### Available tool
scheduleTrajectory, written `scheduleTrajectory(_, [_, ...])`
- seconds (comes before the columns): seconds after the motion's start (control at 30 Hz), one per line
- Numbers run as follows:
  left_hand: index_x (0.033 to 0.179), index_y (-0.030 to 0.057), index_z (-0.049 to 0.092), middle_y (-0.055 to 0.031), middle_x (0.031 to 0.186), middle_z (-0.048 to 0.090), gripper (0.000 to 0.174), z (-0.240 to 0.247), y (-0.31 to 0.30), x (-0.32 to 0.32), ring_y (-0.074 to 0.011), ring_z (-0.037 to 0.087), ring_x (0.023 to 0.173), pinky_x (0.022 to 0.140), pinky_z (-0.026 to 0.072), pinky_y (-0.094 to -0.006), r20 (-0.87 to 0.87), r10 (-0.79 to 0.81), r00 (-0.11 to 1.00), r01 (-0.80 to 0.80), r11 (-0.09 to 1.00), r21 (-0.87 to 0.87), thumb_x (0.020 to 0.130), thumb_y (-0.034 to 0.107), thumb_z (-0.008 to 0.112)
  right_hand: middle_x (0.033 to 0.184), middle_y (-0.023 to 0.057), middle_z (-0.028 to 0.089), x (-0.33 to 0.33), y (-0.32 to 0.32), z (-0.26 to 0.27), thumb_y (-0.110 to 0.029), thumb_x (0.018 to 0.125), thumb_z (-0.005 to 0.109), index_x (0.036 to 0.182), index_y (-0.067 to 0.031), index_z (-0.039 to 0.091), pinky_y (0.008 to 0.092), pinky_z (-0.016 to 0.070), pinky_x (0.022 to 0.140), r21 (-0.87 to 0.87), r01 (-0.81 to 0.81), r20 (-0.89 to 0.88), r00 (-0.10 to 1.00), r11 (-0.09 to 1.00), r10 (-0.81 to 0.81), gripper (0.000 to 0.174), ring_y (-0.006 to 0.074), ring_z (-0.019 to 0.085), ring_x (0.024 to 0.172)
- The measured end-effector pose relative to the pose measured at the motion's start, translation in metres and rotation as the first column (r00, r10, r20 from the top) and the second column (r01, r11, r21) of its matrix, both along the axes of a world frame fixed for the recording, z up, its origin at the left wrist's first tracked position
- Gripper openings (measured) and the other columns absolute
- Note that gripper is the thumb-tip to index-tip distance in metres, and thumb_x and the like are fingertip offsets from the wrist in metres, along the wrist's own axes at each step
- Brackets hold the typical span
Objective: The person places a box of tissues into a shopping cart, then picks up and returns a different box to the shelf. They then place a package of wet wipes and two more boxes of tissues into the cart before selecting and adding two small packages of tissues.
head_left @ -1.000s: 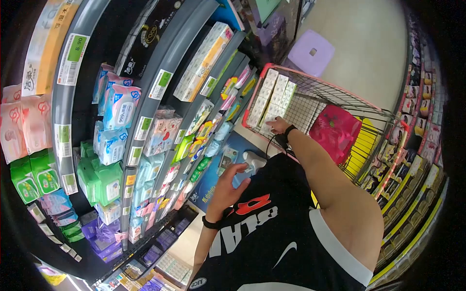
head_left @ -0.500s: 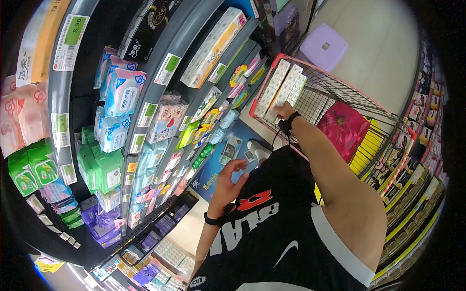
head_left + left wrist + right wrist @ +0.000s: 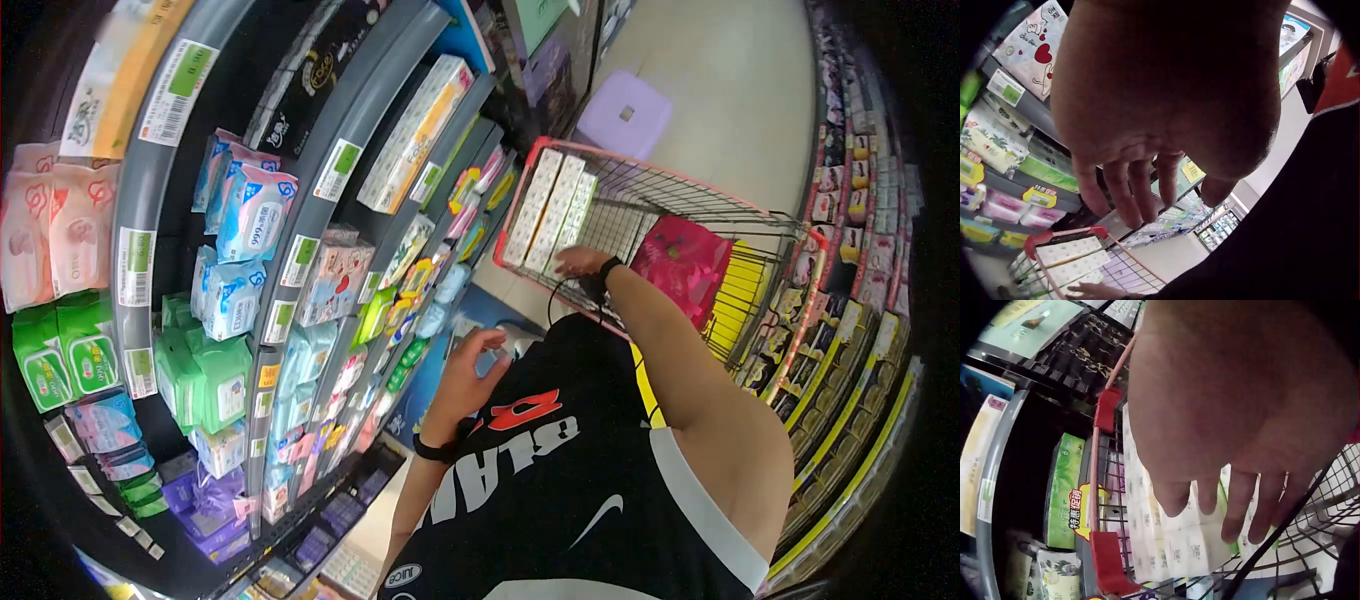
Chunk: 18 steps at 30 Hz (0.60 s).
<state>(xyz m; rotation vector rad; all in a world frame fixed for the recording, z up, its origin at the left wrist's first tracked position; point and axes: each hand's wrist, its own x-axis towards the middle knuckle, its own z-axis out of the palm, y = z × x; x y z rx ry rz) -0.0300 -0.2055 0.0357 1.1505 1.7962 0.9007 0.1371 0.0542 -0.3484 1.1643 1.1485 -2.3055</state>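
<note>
Inside cart [image 3: 662, 176], right hand [image 3: 580, 262], perhaps touching tissues [image 3: 545, 208]

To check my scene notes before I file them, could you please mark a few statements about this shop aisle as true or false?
1. The right hand is at the shopping cart, close to the white packs. True.
2. The left hand holds a green pack. False: it holds nothing, and its fingers are relaxed in front of the black shirt.
3. A pink bag lies in the shopping cart. True.
4. The stool on the floor beyond the cart is yellow. False: it is purple.
</note>
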Motion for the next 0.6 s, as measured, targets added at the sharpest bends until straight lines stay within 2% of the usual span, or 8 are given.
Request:
scheduleTrajectory(0.03, [0.119, 0.0032, 0.06, -0.0143, 0.108, 0.066, 0.035, 0.001, 0.001, -0.002, -0.0275, 0.066, 0.1, 0.087, 0.0513, -0.036, -0.004, -0.017, 1.0, 0.017, 1.0, 0.018, 0.086, 0.01, 0.071, 0.112, 0.0156, 0.069, 0.006, 0.003, -0.023, -0.042, 0.098, 0.057, 0.138, -0.0025, 0.053, 0.0405, 0.0542, 0.084, 0.603, -0.351, -0.083, 0.866, 0.716, 0.494, 0.057, 0.0269, 0.065, 0.096])
scheduleTrajectory(0.07, [0.119, 0.0034, 0.06, -0.0144, 0.108, 0.066, 0.035, 0.001, 0.0, -0.004, -0.0278, 0.066, 0.1, 0.087, 0.0515, -0.0361, -0.009, -0.034, 0.999, 0.035, 0.999, 0.033, 0.086, 0.01, 0.071, 0.106, 0.0146, 0.07, 0.011, 0.005, -0.025, -0.045, 0.097, 0.056, 0.133, -0.0022, 0.058, 0.0428, 0.0527, 0.086, 0.933, -0.357, 0.173, 0.543, 0.039, 0.821, 0.056, 0.0287, 0.065, 0.094])
scheduleTrajectory(0.17, [0.118, 0.0027, 0.06, -0.0144, 0.109, 0.066, 0.034, 0.003, 0.0, -0.009, -0.0274, 0.066, 0.1, 0.087, 0.0517, -0.0363, 0.017, -0.073, 0.997, 0.071, 0.993, 0.093, 0.086, 0.01, 0.071, 0.095, 0.014, 0.071, 0.017, -0.006, 0.076, -0.048, 0.094, 0.056, 0.117, -0.0018, 0.068, 0.0474, 0.0499, 0.084, 0.548, -0.581, 0.296, 0.808, 0.602, 0.51, 0.053, 0.0314, 0.065, 0.09])
scheduleTrajectory(0.27, [0.117, 0.0018, 0.06, -0.0142, 0.109, 0.065, 0.034, 0.006, -0.003, -0.016, -0.027, 0.066, 0.1, 0.087, 0.0518, -0.0361, 0.023, -0.128, 0.992, 0.123, 0.982, 0.145, 0.086, 0.009, 0.07, 0.088, 0.0129, 0.07, 0.027, -0.013, 0.09, -0.045, 0.091, 0.059, 0.097, -0.0004, 0.073, 0.0453, 0.0487, 0.075, 0.578, -0.581, 0.302, 0.805, 0.573, 0.511, 0.047, 0.0284, 0.064, 0.083])
scheduleTrajectory(0.4, [0.12, 0.0022, 0.058, -0.0131, 0.112, 0.066, 0.036, 0.003, -0.016, -0.028, -0.0241, 0.065, 0.103, 0.092, 0.0498, -0.0361, 0.046, -0.188, 0.981, 0.178, 0.971, 0.16, 0.088, 0.013, 0.07, 0.069, 0.0071, 0.059, 0.035, -0.04, 0.113, -0.035, 0.09, 0.06, 0.079, -0.0026, 0.066, 0.038, 0.0445, 0.059, 0.448, -0.228, 0.123, 0.973, 0.865, 0.193, 0.035, 0.0185, 0.052, 0.061])
scheduleTrajectory(0.43, [0.12, 0.0022, 0.058, -0.0128, 0.112, 0.066, 0.036, 0.006, -0.02, -0.03, -0.024, 0.065, 0.102, 0.091, 0.0501, -0.0356, 0.029, -0.2, 0.979, 0.193, 0.968, 0.161, 0.088, 0.012, 0.07, 0.058, 0.0007, 0.046, 0.032, -0.052, 0.158, -0.029, 0.091, 0.059, 0.068, -0.0082, 0.056, 0.033, 0.0385, 0.052, 0.214, -0.031, -0.018, 0.999, 0.976, 0.035, 0.031, 0.0134, 0.041, 0.051])
scheduleTrajectory(0.53, [0.12, 0.0022, 0.059, -0.013, 0.112, 0.066, 0.036, -0.009, -0.037, -0.04, -0.0238, 0.065, 0.102, 0.09, 0.0506, -0.0352, 0.073, -0.215, 0.974, 0.199, 0.962, 0.19, 0.088, 0.011, 0.07, 0.054, -0.0046, 0.035, 0.021, -0.083, 0.209, -0.024, 0.092, 0.058, 0.062, -0.0136, 0.045, 0.0285, 0.0333, 0.049, 0.112, 0.063, -0.169, 0.985, 0.992, -0.044, 0.033, 0.0093, 0.033, 0.048])
scheduleTrajectory(0.6, [0.12, 0.0022, 0.059, -0.0132, 0.112, 0.066, 0.035, -0.01, -0.047, -0.044, -0.0237, 0.065, 0.101, 0.09, 0.0509, -0.0351, 0.051, -0.217, 0.975, 0.203, 0.959, 0.197, 0.088, 0.012, 0.07, 0.059, -0.0056, 0.037, 0.01, -0.101, 0.241, -0.021, 0.094, 0.058, 0.072, -0.0135, 0.049, 0.0268, 0.0338, 0.05, 0.012, 0.041, -0.154, 0.987, 0.999, -0.039, 0.025, 0.0082, 0.035, 0.049])
